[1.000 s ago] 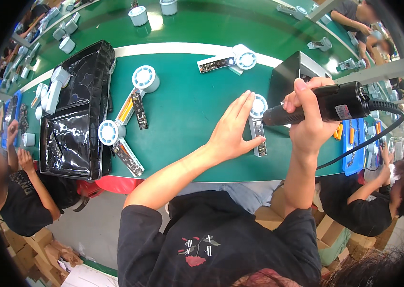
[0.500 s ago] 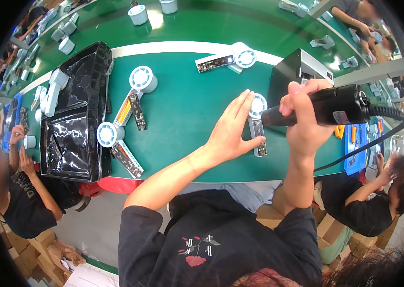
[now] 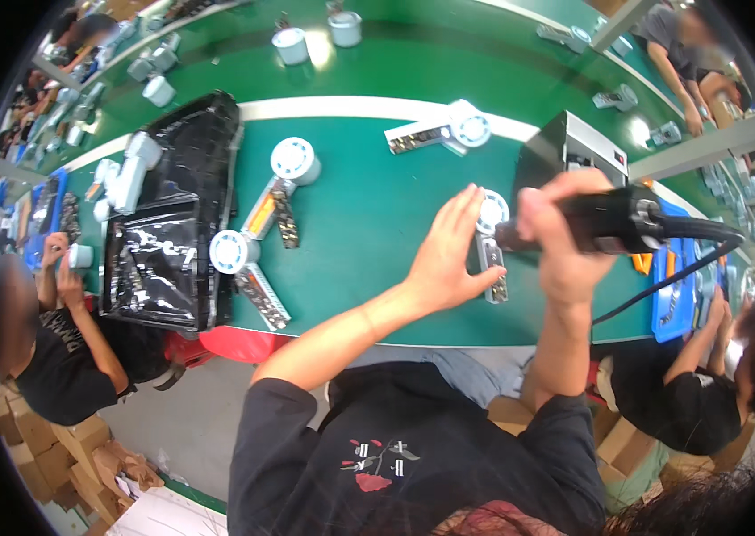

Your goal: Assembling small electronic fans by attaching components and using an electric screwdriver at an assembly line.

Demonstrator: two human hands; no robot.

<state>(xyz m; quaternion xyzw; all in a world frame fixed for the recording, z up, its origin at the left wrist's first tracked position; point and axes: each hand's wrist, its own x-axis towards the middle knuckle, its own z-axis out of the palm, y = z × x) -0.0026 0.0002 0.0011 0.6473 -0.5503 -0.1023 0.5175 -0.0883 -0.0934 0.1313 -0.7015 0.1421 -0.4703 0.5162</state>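
My left hand (image 3: 446,255) lies along a light-blue handheld fan (image 3: 492,213) on the green table. Its fingertips rest at the slotted round head and the thumb against the handle, where a circuit board is exposed. In my closed right hand (image 3: 565,263) is a black corded electric screwdriver (image 3: 614,221), tilted with its nose at the handle just below the head. The screwdriver's bit is too small and blurred to make out. Two more fans (image 3: 294,161) (image 3: 233,252) with exposed boards lie to the left, and another fan (image 3: 469,128) lies farther back.
A black plastic-lined tray (image 3: 167,268) at left carries light-blue parts. A dark box (image 3: 565,147) stands behind the screwdriver, whose cable (image 3: 676,277) loops at right near a blue bin (image 3: 674,313). Co-workers sit on both sides; a green surface with more fan parts runs beyond.
The whole view has shifted, so the table things appear lower and to the right. The screwdriver's rear end has swung slightly inward, its nose still at the fan's handle. My left hand keeps its place.
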